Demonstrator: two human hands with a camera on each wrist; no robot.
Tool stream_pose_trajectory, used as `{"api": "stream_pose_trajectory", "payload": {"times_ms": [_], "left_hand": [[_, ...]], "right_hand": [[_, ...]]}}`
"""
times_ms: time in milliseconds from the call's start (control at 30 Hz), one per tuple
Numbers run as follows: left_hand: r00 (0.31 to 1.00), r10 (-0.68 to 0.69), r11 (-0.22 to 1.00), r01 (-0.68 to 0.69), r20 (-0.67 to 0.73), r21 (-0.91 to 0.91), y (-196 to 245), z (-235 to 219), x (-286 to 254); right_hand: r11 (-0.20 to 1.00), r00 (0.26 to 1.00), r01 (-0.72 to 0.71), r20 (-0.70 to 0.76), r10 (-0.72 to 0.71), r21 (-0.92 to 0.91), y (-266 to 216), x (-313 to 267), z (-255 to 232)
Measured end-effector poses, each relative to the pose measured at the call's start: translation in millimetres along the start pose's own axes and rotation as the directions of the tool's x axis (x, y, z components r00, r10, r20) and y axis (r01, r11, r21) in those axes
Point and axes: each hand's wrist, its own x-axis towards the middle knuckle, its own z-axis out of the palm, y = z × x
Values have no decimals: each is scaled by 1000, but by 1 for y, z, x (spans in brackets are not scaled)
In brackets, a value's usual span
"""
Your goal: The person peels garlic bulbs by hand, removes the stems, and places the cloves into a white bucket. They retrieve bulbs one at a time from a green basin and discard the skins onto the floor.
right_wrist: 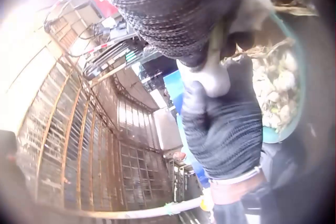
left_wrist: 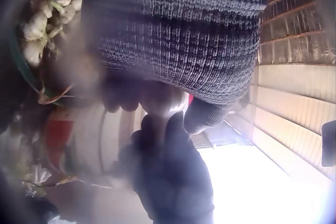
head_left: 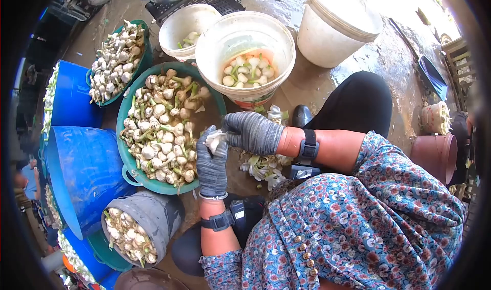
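Observation:
Both hands wear grey knitted gloves and meet over the right edge of a green tub [head_left: 127, 173] heaped with garlic bulbs [head_left: 162, 148]. The left hand [head_left: 211, 165] grips a white garlic bulb [head_left: 215, 140], its fingers curled round it. From the right, the right hand [head_left: 254, 132] pinches at the same bulb. In the right wrist view the bulb [right_wrist: 212, 79] shows white and smooth between the hands, with a green stem running up into the right hand. The left wrist view shows the bulb [left_wrist: 157, 98] dimly, partly covered by fingers.
Beyond the hands, a white bucket [head_left: 204, 60] holds bulbs in liquid; a smaller bucket [head_left: 171, 34] and a lidded bucket [head_left: 319, 39] flank it. Peeled skins [head_left: 263, 170] lie beside the right hand. A grey bucket of garlic [head_left: 166, 221] and blue containers [head_left: 84, 172] stand left.

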Motion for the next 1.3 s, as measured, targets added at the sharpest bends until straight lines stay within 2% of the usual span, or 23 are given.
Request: {"api": "stream_pose_trajectory", "payload": {"times_ms": [67, 133, 167, 200, 267, 300, 367, 400, 500, 533, 567, 600, 667, 700, 733, 800, 833, 900, 1000, 1067, 1133, 1267, 1300], "left_hand": [[1000, 20, 999, -19, -23, 31, 10, 6, -3], [974, 225, 958, -219, -12, 187, 16, 8, -5], [981, 192, 975, -189, -11, 113, 17, 9, -6], [981, 194, 975, -192, -7, 114, 14, 8, -6], [997, 78, 967, -73, 9, -243, 2, 5, -5], [997, 72, 956, -71, -7, -286, 9, 3, -5], [995, 80, 954, -93, -57, -284, 2, -5, 0], [992, 82, 954, -106, -96, -280, 5, -7, 1], [974, 84, 976, -123, -208, -182, 10, 1, 0], [964, 100, 987, -129, -247, -101, 11, 4, -1], [967, 128, 988, -144, -219, -59, 11, 5, -2], [972, 103, 978, -138, -213, -157, 4, 4, -2], [924, 56, 977, -128, -378, -168, 13, 4, -6], [887, 37, 971, -142, -460, -195, 10, -9, -5], [822, -21, 915, -213, -569, -342, 18, -12, -11], [725, -129, 897, -206, -677, -391, 27, -34, -16], [720, -134, 895, -207, -681, -395, 24, -40, -19], [678, -161, 853, -270, -717, -447, 18, -50, -23], [712, -188, 833, -250, -677, -494, 13, -48, -26], [713, -227, 824, -223, -664, -522, 21, -47, -25], [715, -239, 794, -246, -657, -556, 23, -50, -26], [710, -231, 821, -225, -665, -525, 15, -60, -24], [709, -256, 815, -208, -657, -541, 14, -62, -23]], "right_hand": [[998, 997, -59, -41, 59, 0, 0, 4, 0], [929, 936, -330, -65, 345, 167, 8, 14, -7], [826, 880, -458, 36, 473, 329, 19, 19, -10], [878, 904, -423, 38, 426, 225, 27, 21, -17], [934, 935, -352, -59, 349, -63, 42, 17, -18], [934, 936, -350, -58, 347, -65, 38, 14, -24], [843, 790, -278, 389, 473, -461, 29, 12, -35], [839, 850, -189, 343, 400, -511, 28, 2, -33], [921, 923, -259, 205, 325, -292, 18, 3, -20], [931, 838, -364, 443, 318, 21, 12, 6, -18], [813, 730, -502, 648, 215, 296, 5, 10, -19], [702, 668, -597, 725, 166, 389, -7, 6, -20], [874, 892, -328, 423, 162, 357, -19, 6, -16], [892, 984, -156, 145, 103, 425, -10, 7, -6], [725, 977, -209, 106, 185, 656, -16, 13, -13], [401, 979, 16, -96, 181, 916, -7, 30, -14], [405, 980, 9, -89, 179, 914, -7, 38, -11], [445, 933, -137, -35, 357, 885, -12, 58, 0], [708, 863, -483, 140, 486, 515, 27, 103, 60], [693, 709, -700, 296, 641, 176, 49, 142, 92], [526, 599, -799, 309, 739, 292, 53, 159, 131], [684, 604, -728, 438, 666, -35, 96, 187, 181], [795, 647, -559, 475, 596, -236, 100, 190, 182]]}}
